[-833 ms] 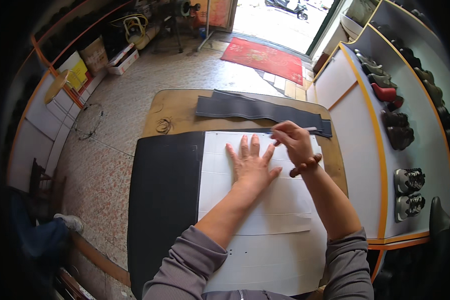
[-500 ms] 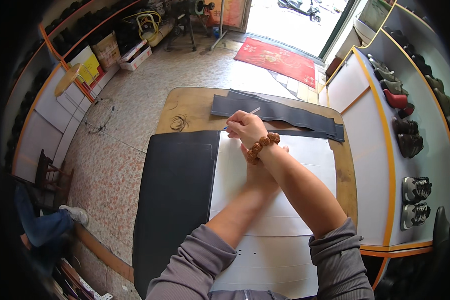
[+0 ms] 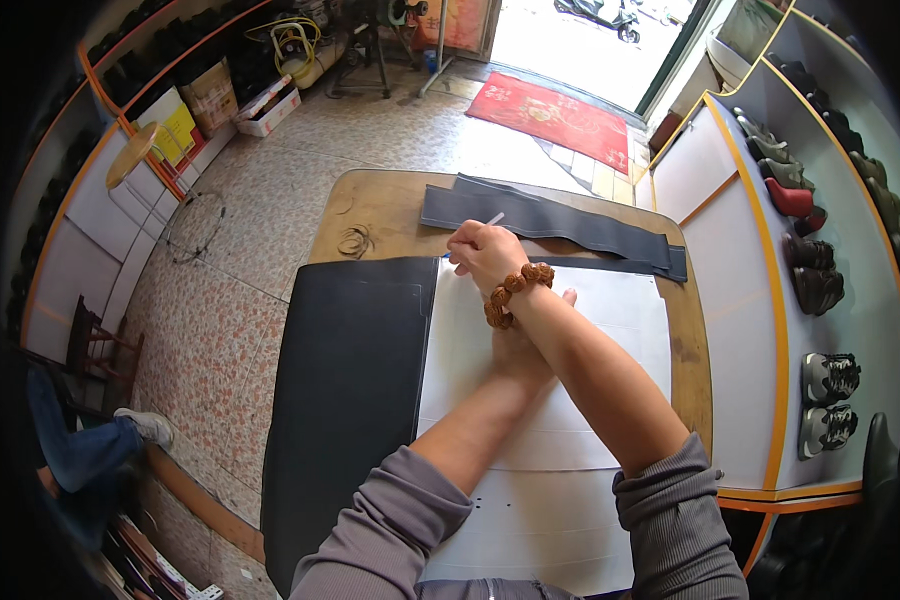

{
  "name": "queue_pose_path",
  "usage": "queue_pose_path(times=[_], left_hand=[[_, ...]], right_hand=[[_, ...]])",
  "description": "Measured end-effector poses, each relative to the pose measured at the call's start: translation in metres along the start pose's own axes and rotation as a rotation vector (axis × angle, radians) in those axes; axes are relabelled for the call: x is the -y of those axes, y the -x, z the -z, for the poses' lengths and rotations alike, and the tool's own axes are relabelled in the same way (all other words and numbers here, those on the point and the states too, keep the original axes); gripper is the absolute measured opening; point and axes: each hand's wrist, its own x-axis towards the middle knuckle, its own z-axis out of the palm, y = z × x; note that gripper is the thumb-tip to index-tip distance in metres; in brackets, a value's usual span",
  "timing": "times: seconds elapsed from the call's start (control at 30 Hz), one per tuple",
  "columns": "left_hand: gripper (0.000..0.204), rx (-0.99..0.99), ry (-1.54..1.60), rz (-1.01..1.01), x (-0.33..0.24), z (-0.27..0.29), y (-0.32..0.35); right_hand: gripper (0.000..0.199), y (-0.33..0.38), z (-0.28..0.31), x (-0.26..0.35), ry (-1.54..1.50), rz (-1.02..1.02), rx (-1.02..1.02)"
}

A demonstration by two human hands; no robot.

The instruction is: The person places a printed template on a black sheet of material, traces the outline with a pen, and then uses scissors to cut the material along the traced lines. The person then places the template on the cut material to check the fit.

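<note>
On the white pattern sheet (image 3: 580,330), right hand (image 3: 482,252) pinching a pen (image 3: 490,222), left hand (image 3: 530,335) flat; yellow box (image 3: 178,127) far left.

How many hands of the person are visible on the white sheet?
2: the right hand with a pen at the sheet's top left corner; the left hand, mostly hidden under the right forearm.

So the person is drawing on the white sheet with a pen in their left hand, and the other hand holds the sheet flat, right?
Not quite. The head view shows the pen in the right hand, which crosses over the left hand. The left hand lies flat on the white sheet.
</note>
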Motion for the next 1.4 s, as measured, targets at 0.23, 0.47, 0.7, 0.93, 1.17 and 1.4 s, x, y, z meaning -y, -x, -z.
queue_pose_path(times=[0.23,0.47,0.7,0.93,1.17,1.4], left_hand=[[0.064,0.407,-0.370,-0.081,-0.016,0.028,-0.005],[0.068,0.651,-0.342,0.057,-0.025,0.036,-0.017],[0.067,0.667,-0.390,0.046,-0.026,0.035,-0.017],[0.066,0.631,-0.400,0.028,-0.024,0.032,-0.014],[0.066,0.616,-0.384,0.016,-0.021,0.032,-0.013],[0.065,0.631,-0.355,0.032,-0.022,0.033,-0.014]], right_hand=[[0.025,0.007,0.051,-0.025,0.422,0.028,-0.118],[0.024,0.045,0.119,-0.067,0.320,-0.112,-0.180],[0.022,0.070,0.166,-0.112,0.227,-0.246,-0.345],[0.017,0.089,0.187,-0.128,0.026,-0.363,-0.543],[0.014,0.094,0.184,-0.136,-0.080,-0.357,-0.669],[0.013,0.095,0.189,-0.154,-0.243,-0.369,-0.710]])
